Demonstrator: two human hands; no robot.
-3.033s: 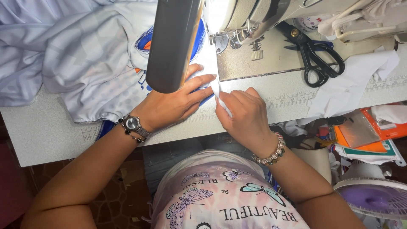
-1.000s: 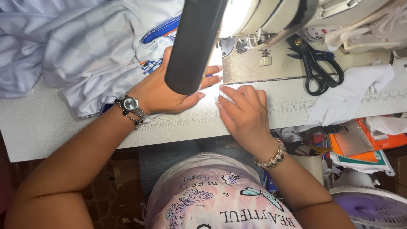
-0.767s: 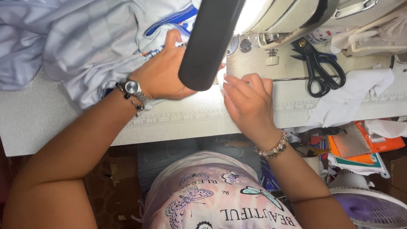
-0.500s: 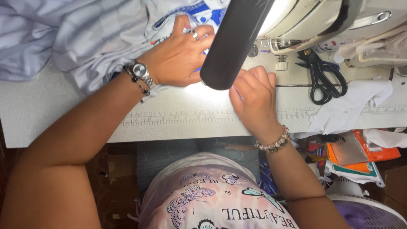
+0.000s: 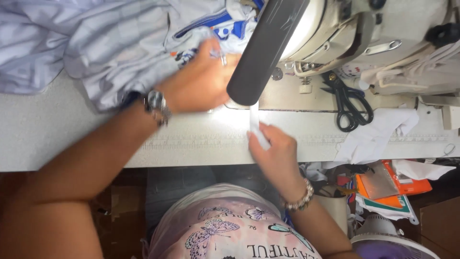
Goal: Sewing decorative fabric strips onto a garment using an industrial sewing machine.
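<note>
Since the shot half a sec ago the left hand (image 5: 199, 84) is sliding further up-left into the fabric (image 5: 120, 43), and the right hand (image 5: 275, 153) is pulling back toward the table edge w/ a white strip (image 5: 256, 125).

Going left to right: the pale striped fabric is bunching up across the top left of the table (image 5: 57, 139). The left hand, watch (image 5: 155, 101) on the wrist, is pressing down on the bunch, fingers curling into it; it's motion-blurred, so can't tell if it's actually gripping or just pushing. Next, the dark arm of the sewing machine (image 5: 335, 33) is covering the needle area. Just below it the right hand is pinching the strip between thumb and fingers, w/ the strip running up under the machine. Further right, black scissors (image 5: 352, 103) are lying on the machine bed, white scraps (image 5: 373, 136) beside them.

Imo she's repositioning between seams, clearing the bulk away while lining the strip up. Next move probably needs both pieces flat and aligned under the foot.
</note>
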